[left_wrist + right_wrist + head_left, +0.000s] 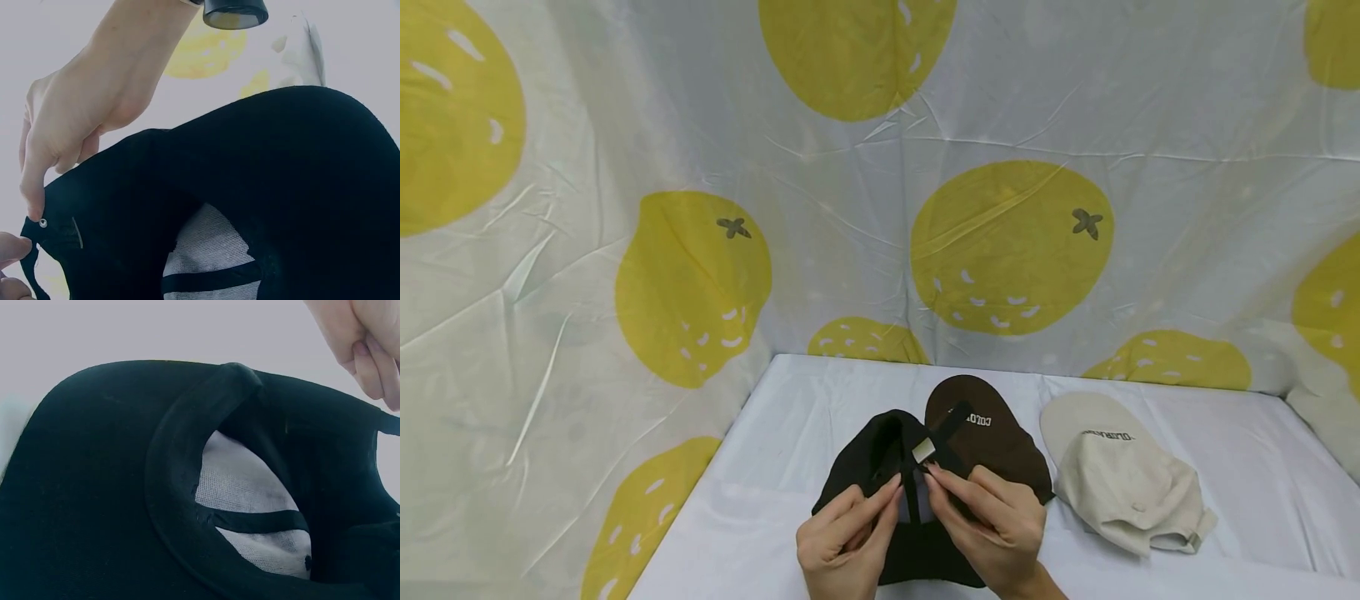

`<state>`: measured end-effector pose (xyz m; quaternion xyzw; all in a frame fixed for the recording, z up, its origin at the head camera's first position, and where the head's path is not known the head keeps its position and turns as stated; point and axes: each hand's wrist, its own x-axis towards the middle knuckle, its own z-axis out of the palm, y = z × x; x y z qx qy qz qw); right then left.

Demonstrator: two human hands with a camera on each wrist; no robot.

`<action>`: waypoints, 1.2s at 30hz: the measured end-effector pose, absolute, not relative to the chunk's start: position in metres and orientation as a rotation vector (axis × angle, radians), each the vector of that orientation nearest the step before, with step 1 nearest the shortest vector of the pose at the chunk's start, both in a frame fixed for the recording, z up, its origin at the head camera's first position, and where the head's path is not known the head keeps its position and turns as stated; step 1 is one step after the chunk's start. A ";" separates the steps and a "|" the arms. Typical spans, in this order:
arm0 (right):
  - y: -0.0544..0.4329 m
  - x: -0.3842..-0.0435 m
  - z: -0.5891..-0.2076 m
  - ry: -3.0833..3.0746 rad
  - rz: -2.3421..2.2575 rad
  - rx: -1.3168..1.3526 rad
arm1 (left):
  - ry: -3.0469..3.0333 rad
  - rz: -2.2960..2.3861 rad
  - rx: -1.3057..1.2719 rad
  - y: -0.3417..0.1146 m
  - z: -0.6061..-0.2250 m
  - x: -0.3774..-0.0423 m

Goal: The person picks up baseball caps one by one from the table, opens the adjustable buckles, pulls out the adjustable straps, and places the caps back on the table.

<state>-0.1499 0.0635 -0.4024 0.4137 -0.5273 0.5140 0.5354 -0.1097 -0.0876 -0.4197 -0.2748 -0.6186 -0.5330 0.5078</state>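
Note:
A black cap [925, 558] is held between both hands, its opening and pale mesh lining [244, 475] facing up and its brim toward the person. The left hand [850, 533] pinches the narrow black strap at the back of the cap between thumb and forefinger. Close beside it, the right hand [992, 521] pinches the strap near a small pale tag [923, 451]. A loose strap end [953, 422] sticks up past the right fingertips. In the left wrist view, a small metal ring [43, 223] shows by the pinching fingers.
Right behind the black cap lies a dark brown cap [1007, 450] with white lettering, partly covered by it. A beige cap [1135, 479] lies to the right on the white-covered table [722, 500]. Lemon-printed cloth [842, 242] hangs behind and at the left.

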 end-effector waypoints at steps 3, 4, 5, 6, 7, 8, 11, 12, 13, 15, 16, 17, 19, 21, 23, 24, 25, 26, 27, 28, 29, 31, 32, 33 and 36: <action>0.063 -0.150 -0.400 -1.252 1.216 0.966 | -1.482 -1.262 -0.686 -0.087 -0.418 -0.109; 0.063 -0.149 -0.399 -1.248 1.216 0.961 | -1.479 -1.258 -0.693 -0.088 -0.418 -0.108; 0.063 -0.149 -0.398 -1.248 1.215 0.957 | -1.474 -1.251 -0.699 -0.088 -0.418 -0.108; 0.062 -0.149 -0.398 -1.250 1.214 0.954 | -1.471 -1.247 -0.701 -0.089 -0.418 -0.108; 0.062 -0.149 -0.397 -1.249 1.215 0.953 | -1.469 -1.246 -0.701 -0.090 -0.418 -0.108; 0.062 -0.150 -0.397 -1.248 1.214 0.953 | -1.467 -1.248 -0.702 -0.090 -0.419 -0.108; 0.063 -0.151 -0.398 -1.255 1.201 0.939 | -1.477 -1.255 -0.691 -0.093 -0.422 -0.107; 0.064 -0.152 -0.399 -1.255 1.198 0.932 | -1.489 -1.256 -0.680 -0.094 -0.424 -0.106; 0.065 -0.152 -0.399 -1.255 1.197 0.923 | -1.497 -1.258 -0.675 -0.095 -0.426 -0.105; 0.067 -0.154 -0.401 -1.262 1.195 0.906 | -1.520 -1.261 -0.663 -0.097 -0.429 -0.103; 0.068 -0.155 -0.402 -1.264 1.196 0.899 | -1.529 -1.262 -0.657 -0.098 -0.431 -0.102; 0.069 -0.156 -0.403 -1.266 1.195 0.895 | -1.538 -1.261 -0.652 -0.099 -0.432 -0.101; 0.070 -0.157 -0.404 -1.270 1.194 0.886 | -1.546 -1.267 -0.647 -0.102 -0.435 -0.100; 0.071 -0.159 -0.405 -1.273 1.187 0.872 | -1.554 -1.271 -0.630 -0.104 -0.437 -0.098; 0.072 -0.160 -0.405 -1.274 1.182 0.856 | -1.544 -1.274 -0.626 -0.106 -0.438 -0.098; 0.072 -0.161 -0.405 -1.271 1.181 0.850 | -1.536 -1.275 -0.623 -0.107 -0.439 -0.098; 0.072 -0.161 -0.405 -1.266 1.180 0.845 | -1.527 -1.275 -0.617 -0.109 -0.440 -0.097; 0.072 -0.161 -0.405 -1.261 1.180 0.841 | -1.521 -1.274 -0.608 -0.110 -0.441 -0.097; 0.072 -0.162 -0.404 -1.258 1.180 0.834 | -1.520 -1.273 -0.588 -0.111 -0.442 -0.096; 0.073 -0.162 -0.404 -1.255 1.183 0.827 | -1.518 -1.270 -0.569 -0.113 -0.443 -0.095; 0.074 -0.162 -0.403 -1.254 1.186 0.817 | -1.511 -1.270 -0.561 -0.115 -0.444 -0.094; 0.076 -0.163 -0.402 -1.256 1.199 0.799 | -1.541 -1.272 -0.512 -0.120 -0.445 -0.091; 0.078 -0.164 -0.402 -1.262 1.211 0.789 | -1.547 -1.273 -0.504 -0.123 -0.447 -0.090; 0.079 -0.164 -0.402 -1.266 1.223 0.783 | -1.555 -1.284 -0.497 -0.126 -0.447 -0.089; 0.081 -0.164 -0.401 -1.265 1.255 0.792 | -1.570 -1.320 -0.513 -0.132 -0.448 -0.086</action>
